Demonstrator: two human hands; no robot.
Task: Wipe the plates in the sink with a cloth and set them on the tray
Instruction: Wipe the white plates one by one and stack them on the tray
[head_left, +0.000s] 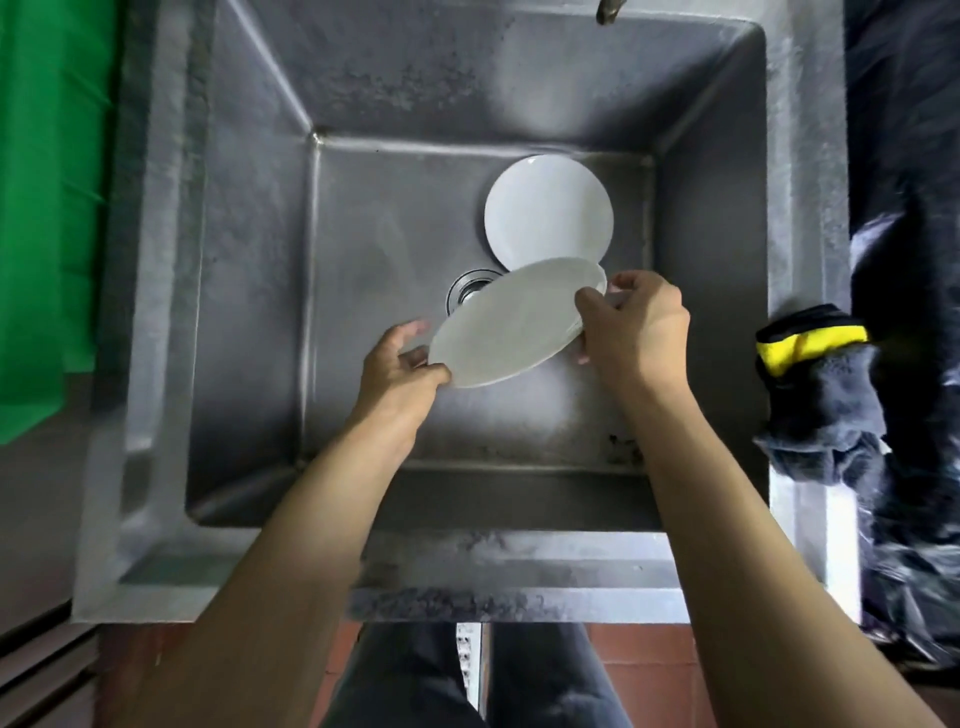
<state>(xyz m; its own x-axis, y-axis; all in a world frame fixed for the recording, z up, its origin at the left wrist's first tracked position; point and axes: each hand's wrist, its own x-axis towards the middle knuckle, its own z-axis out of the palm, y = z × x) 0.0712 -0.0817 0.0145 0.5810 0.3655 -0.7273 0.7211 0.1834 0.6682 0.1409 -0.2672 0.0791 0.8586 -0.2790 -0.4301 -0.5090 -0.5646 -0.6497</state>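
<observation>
Held plate: tilted, above the sink floor, between left hand and right hand. Second plate: just beyond the grip, on the floor. Drain: beneath the held plate's far-left edge. Cloth: right of the grip, on the sink rim.

Counting what's here: two white plates total. One plate lies on the sink floor at the back, the other, a tilted plate, is up in the air above the drain. Two bare hands, a left hand and a right hand, both on that tilted one. One steel sink with one drain. One faucet tip poking in at the top. One dark cloth with a yellow stripe on the right rim. One green sheet at the left.
</observation>
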